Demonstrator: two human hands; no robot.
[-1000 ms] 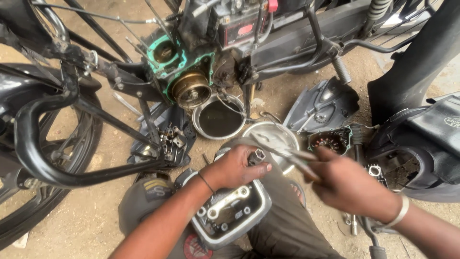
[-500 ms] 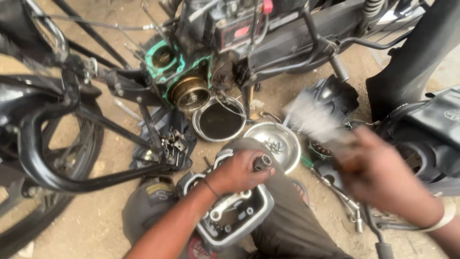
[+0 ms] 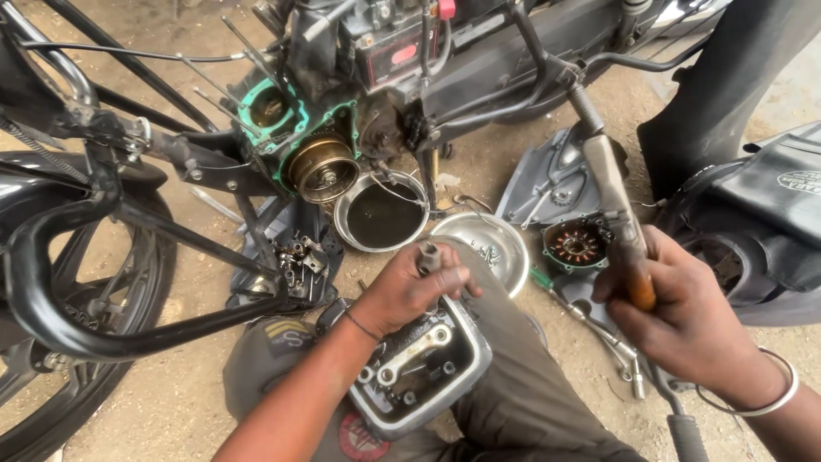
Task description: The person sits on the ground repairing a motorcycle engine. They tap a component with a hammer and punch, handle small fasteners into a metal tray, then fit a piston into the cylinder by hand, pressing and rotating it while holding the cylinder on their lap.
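At nine o'clock a black motorcycle wheel (image 3: 60,342) and frame tubes fill the edge. Toward eleven, the stripped engine (image 3: 321,167) shows a brass-coloured rotor and a green gasket. Below it, near centre, sits a round bowl of dark oil (image 3: 380,214), with an empty steel bowl (image 3: 496,248) just beside it.

The left hand (image 3: 410,291) rests on the top edge of the cylinder head cover (image 3: 419,364), which lies on the person's knee at six o'clock; its fingers are curled narrowly around a small metal part at that edge.

At three o'clock the right hand (image 3: 684,316) is closed around the orange-brown handle of a long metal tool (image 3: 620,218), raised upright. Half a second ago this hand was a blur swinging near the steel bowl; now it is steady and the tool is lifted clear of the cover. A stator coil (image 3: 577,245) and loose spanners (image 3: 599,329) lie behind.
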